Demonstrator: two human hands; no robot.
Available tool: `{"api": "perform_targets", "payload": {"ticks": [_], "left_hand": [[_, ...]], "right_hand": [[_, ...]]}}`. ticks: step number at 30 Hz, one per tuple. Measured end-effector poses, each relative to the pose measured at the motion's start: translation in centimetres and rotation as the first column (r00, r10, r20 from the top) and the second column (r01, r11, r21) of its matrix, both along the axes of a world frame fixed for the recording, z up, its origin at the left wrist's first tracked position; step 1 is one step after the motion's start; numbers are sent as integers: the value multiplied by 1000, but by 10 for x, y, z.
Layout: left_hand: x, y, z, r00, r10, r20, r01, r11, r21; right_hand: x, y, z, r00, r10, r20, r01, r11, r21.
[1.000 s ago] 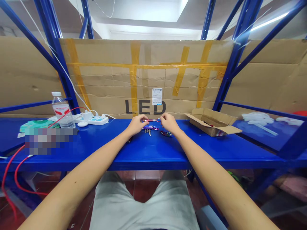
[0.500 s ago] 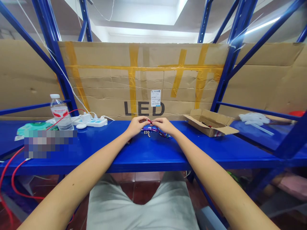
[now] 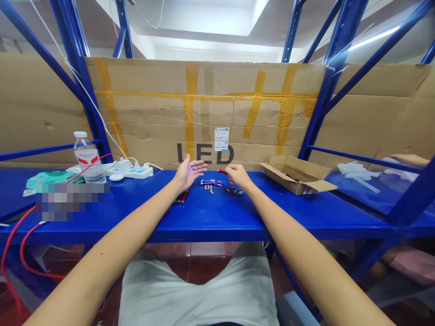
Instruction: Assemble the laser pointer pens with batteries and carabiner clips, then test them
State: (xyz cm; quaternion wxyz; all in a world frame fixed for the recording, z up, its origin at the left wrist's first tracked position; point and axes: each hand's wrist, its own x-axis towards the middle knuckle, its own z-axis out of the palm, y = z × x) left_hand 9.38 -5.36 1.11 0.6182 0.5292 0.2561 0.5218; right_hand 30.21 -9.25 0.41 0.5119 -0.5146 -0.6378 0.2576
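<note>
Blue surface (image 3: 204,213) under spread left hand (image 3: 189,172), right hand (image 3: 238,176) pinching red tube (image 3: 221,171), probably light, slick; grip mid-barrel

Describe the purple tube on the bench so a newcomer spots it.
Start at the cardboard sheet printed LED behind the blue bench. Just below the letters, between the left hand and right hand, the purple tube lies on the bench. It alone is shiny purple; the right hand pinches a red piece.

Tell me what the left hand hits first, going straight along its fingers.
Likely the red torch held by the right hand; if the left hand passes behind it, the cardboard. Depth unclear.
</note>
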Motion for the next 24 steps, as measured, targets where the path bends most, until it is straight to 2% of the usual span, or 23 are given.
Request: {"api": "perform_targets", "payload": {"ticks": [4,13,24], "left_hand": [[-4,2,0,1000,3,-13,-4,1000,-29],[-6,4,-1,999,7,-45,-9,999,-35],[-11,7,-3,995,-60,-79,60,998,1]], "right_hand": [[2,1,0,997,-49,51,47,998,47],[2,2,0,984,-82,158,60,989,138],[-2,-2,2,960,-97,263,51,983,178]]}}
